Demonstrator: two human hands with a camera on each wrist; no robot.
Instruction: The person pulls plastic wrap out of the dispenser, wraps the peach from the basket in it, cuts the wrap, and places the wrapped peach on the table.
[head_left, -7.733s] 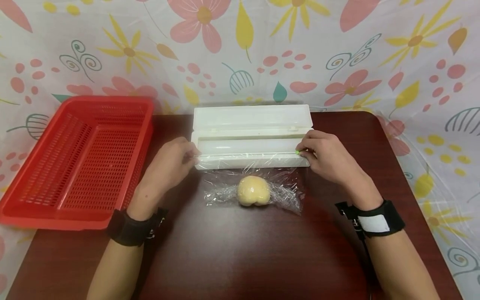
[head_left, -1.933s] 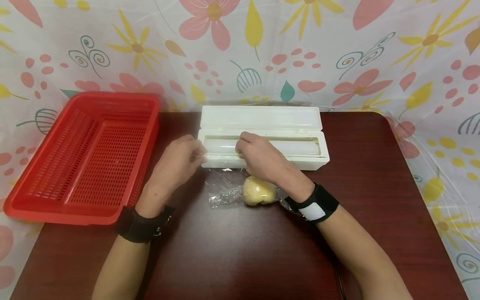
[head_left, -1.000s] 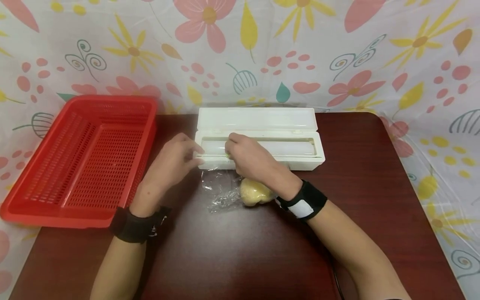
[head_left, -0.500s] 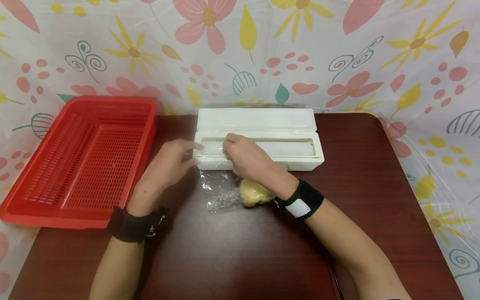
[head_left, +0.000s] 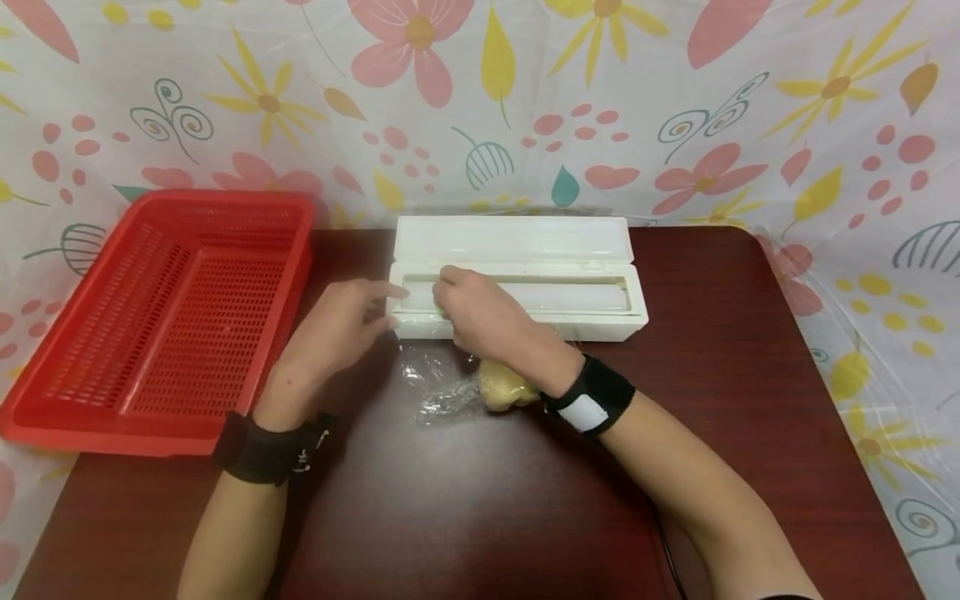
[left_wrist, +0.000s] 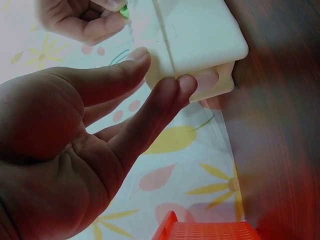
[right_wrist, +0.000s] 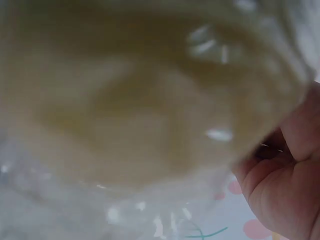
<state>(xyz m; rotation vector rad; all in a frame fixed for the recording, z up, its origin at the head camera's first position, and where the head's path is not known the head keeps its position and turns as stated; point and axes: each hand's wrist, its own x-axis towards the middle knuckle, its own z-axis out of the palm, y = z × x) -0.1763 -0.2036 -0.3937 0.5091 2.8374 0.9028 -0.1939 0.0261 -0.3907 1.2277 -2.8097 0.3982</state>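
A white cling film dispenser (head_left: 517,237) stands with its lid raised at the back of the table, a film roll (head_left: 570,296) inside. Near its left end my right hand (head_left: 487,321) pinches a small green slide cutter (left_wrist: 125,11) on the front rail. My left hand (head_left: 330,329) has thumb and fingers spread apart, the fingertips at the dispenser's left end. In front lies a pale yellow, apple-like fruit (head_left: 504,387) in crumpled cling film (head_left: 442,392). The right forearm partly covers it. Blurred fruit and film fill most of the right wrist view.
A red perforated basket (head_left: 202,333) stands on the left of the dark wooden table (head_left: 450,517). Behind the table hangs a flower-print cloth (head_left: 300,67). A black cable (head_left: 667,550) trails from the right wristband.
My right hand has slid from the dispenser's right end to near its left end with the slide cutter. The left thumb and fingers have parted from their pinch on the film's left edge.
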